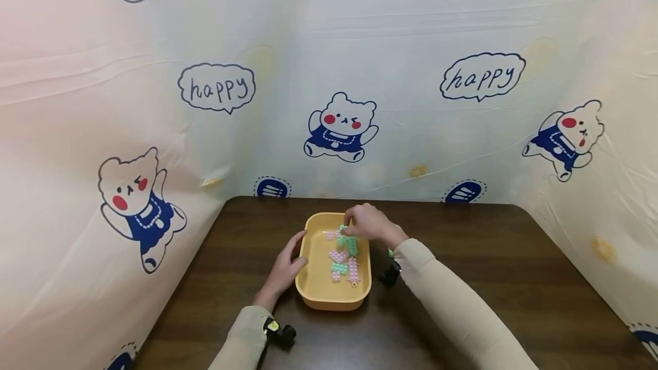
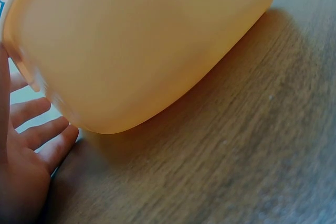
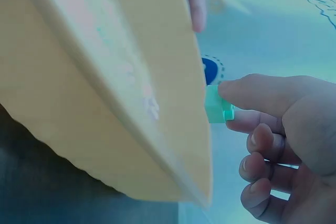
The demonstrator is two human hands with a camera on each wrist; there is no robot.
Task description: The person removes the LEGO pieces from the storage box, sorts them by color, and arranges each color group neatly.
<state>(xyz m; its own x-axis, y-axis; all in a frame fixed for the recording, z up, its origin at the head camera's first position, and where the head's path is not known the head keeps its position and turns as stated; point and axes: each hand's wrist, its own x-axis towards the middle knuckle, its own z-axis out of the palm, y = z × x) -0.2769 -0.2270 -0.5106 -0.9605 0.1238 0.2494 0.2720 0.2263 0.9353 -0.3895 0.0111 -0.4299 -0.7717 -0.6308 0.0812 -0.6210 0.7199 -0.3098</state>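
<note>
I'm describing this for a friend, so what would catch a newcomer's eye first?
Likely the yellow tray on the dark wooden table, with pink bricks and green bricks lying mostly toward its right side. Over its far right corner the right hand pinches a green piece, while the left hand touches the left side. Behind, cartoon bears and "happy" speech bubbles dot the pale backdrop.

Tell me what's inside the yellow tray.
Pink blocks and green blocks lie in the tray, mostly toward its right side. The right hand, pinching a green block, covers part of the far right corner; whatever lies beneath it is hidden.
</note>
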